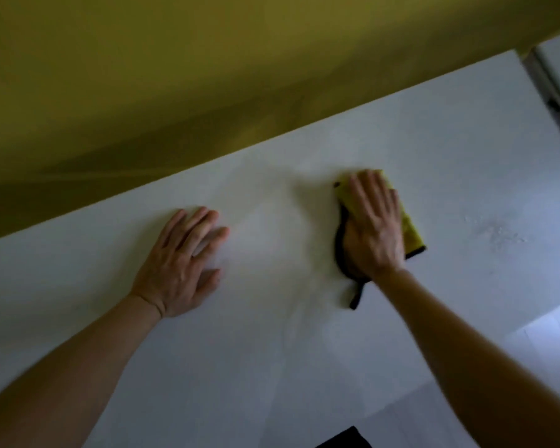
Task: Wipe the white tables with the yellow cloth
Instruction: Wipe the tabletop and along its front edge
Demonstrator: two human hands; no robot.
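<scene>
Wall (pixel 175 76): yellow, runs along the far edge of the bench, from the near left up to the far right.
Bench (pixel 272 334): white, fills most of the view and carries both hands.
Left hand (pixel 178 270): lies palm down on the bench, left of centre, bare forearm coming in from the near left corner.
Left fingers (pixel 204 221): straight and a little spread, flat on the surface, holding nothing.
Right hand (pixel 374 234): lies palm down on the cloth, right of centre, well apart from the left hand; it is blurred.
Right fingers (pixel 369 189): straight and close together, pressing the cloth onto the bench, not curled round it.
Cloth (pixel 411 227): yellow with a dark border, folded, flat on the bench under the right hand; yellow shows at the fingertips and along the hand's right side, and a dark strip trails out near the wrist.
Mark (pixel 498 234): a faint rough patch on the bench, right of the cloth.
Dark thing (pixel 343 439): at the near edge of the view; what it is cannot be told.
</scene>
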